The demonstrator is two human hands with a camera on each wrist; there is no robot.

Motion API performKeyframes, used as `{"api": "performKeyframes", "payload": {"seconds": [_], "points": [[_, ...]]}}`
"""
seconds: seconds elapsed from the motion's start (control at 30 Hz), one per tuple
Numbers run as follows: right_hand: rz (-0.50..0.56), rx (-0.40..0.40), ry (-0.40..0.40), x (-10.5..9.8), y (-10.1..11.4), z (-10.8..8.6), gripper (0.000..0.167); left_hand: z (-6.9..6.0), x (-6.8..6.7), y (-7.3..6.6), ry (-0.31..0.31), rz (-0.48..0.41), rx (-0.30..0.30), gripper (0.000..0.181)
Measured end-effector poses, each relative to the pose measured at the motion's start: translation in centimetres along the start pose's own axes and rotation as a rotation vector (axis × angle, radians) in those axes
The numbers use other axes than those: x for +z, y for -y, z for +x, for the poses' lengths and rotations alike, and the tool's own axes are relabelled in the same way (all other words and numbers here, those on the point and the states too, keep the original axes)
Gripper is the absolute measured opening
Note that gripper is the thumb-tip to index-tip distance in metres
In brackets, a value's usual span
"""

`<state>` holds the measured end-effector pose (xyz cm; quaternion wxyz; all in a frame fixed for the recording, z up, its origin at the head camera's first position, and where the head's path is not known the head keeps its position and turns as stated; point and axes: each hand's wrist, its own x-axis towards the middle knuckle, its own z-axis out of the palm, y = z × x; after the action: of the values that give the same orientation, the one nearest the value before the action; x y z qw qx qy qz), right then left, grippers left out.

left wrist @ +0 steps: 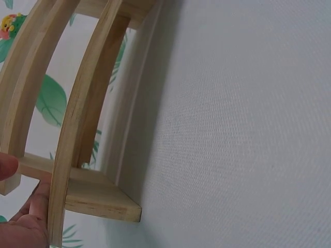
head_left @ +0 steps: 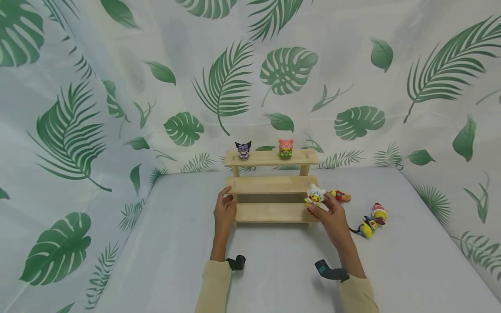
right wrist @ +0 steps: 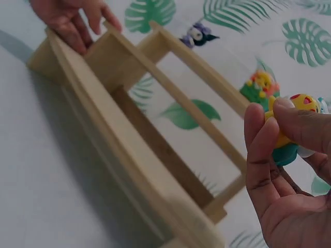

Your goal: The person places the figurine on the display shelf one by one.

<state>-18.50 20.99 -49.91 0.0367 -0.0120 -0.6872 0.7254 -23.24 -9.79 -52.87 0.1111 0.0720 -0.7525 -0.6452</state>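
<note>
A: Looking at what, largest first?

B: Looking at a pale backdrop [head_left: 289, 26] printed with green leaves, then down at a whitish tabletop [head_left: 156, 261], then at a three-tier wooden shelf [head_left: 270, 184] standing on it, running lengthwise from left to right.

A: Doing what with the hands?

B: Gripping the shelf's left end, around the middle tier, with the left hand [head_left: 225, 213]. Pinching a small white-hooded figure [head_left: 314, 194] between thumb and fingertips of the right hand [head_left: 330, 217].

A: Holding it where, exactly?

B: Holding it at the shelf's right end, to the left of the right palm, so between that hand and the boards. Overlapping the middle tier's end in the head view, yet appearing apart from the wood in the right wrist view. Pointing its long axis roughly upright, across the shelf's sideways length. Having the right hand nearer, with the left at the opposite end.

A: Leaving anything smaller out?

B: Seeing a purple-and-black figure [head_left: 243, 150] and a pink-hooded figure [head_left: 285, 149] standing on the top tier. Noticing a red figure [head_left: 341, 196], a pink-topped figure [head_left: 379, 213] and a black-and-yellow figure [head_left: 368, 227] lying on the tabletop, right of the shelf.
</note>
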Motion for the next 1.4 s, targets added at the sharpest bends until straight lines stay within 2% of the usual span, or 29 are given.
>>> {"api": "performKeyframes", "payload": {"seconds": [0.17, 0.4, 0.57, 0.77, 0.9, 1.1, 1.4], "points": [[-0.009, -0.086, 0.072, 2.1, 1.3, 1.8, 0.050, 0.1, -0.1, 0.0, 0.007, -0.003, 0.018, 0.043], [-0.059, -0.169, 0.154, 4.9, 1.5, 3.9, 0.052, 0.0, -0.3, 0.2, 0.011, -0.011, 0.022, 0.043], [-0.098, -0.211, 0.180, 6.8, 1.9, 5.5, 0.052, 0.1, -0.2, 0.1, 0.011, -0.017, 0.021, 0.042], [-0.100, -0.224, 0.229, 9.1, 1.9, 6.8, 0.055, 0.0, -0.2, 0.2, 0.010, -0.010, 0.019, 0.043], [-0.144, -0.222, 0.243, 10.4, 1.8, 7.4, 0.056, 0.0, -0.1, 0.5, 0.012, -0.006, 0.024, 0.044], [-0.226, -0.271, 0.260, 12.2, 1.3, 8.4, 0.053, 0.3, -0.1, 0.5, 0.007, -0.017, 0.065, 0.045], [-0.325, -0.391, 0.200, 14.1, 0.5, 9.4, 0.045, 0.3, -0.1, 0.3, 0.009, -0.006, 0.051, 0.045]]}}
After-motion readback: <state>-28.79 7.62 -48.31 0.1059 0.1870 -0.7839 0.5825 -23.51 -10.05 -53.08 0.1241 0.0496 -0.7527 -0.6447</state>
